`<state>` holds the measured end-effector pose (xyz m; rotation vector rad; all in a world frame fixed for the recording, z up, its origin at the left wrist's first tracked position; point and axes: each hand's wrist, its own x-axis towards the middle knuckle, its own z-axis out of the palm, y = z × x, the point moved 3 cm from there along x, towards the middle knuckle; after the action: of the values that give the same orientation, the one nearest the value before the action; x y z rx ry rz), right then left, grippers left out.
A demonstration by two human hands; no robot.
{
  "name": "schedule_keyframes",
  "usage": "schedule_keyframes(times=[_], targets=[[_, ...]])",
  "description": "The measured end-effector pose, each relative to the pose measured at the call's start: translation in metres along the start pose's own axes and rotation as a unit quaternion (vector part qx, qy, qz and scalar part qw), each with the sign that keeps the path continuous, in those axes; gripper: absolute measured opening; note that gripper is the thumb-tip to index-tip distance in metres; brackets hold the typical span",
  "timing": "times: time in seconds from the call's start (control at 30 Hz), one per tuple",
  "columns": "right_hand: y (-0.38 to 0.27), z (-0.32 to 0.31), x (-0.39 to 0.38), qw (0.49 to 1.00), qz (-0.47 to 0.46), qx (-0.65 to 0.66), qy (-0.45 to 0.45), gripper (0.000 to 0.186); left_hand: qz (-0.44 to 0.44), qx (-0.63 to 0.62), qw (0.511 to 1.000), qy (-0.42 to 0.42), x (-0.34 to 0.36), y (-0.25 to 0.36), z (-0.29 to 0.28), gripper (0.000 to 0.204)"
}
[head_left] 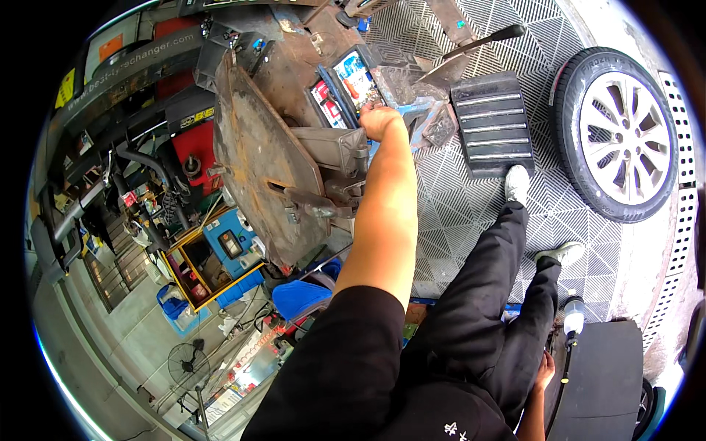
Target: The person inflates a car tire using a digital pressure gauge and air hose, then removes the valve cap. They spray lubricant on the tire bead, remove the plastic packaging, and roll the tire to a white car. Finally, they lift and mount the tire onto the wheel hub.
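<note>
My bare left arm stretches forward past the tyre changer, and my left hand (379, 121) reaches into a small blue-edged parts tray (329, 82) on it. The fingers curl down among the tray's small contents; whatever they pinch is too small to make out. In the tray lie white, blue and red packets (351, 70) and an orange-red piece (351, 89). Beside my wrist stands the changer's rusty, worn turntable (265, 169). My right hand (543, 371) hangs low beside my leg, near a thin dark hose; its fingers are partly hidden.
At the right a tyre on a silver alloy rim (625, 136) lies on the grey patterned floor mat (456, 220). A black ribbed pad (494, 125) is by my foot. A long-handled lever (489, 38) juts out ahead. Blue-and-yellow bins (220, 253) and a fan (188, 365) stand left.
</note>
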<state>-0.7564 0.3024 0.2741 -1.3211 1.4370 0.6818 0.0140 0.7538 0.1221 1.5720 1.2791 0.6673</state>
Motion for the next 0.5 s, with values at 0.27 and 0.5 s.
schedule_keyframes(times=[0.27, 0.5], targets=[[0.007, 0.006, -0.007, 1.0, 0.016, 0.005, 0.022, 0.035, -0.141, 0.011, 0.985, 0.099, -0.046, 0.053, 0.0, 0.019], [-0.021, 0.01, -0.013, 0.999, 0.015, -0.022, 0.029, 0.038, -0.237, -0.201, 0.94, 0.138, 0.0, 0.025, 0.015, 0.018]])
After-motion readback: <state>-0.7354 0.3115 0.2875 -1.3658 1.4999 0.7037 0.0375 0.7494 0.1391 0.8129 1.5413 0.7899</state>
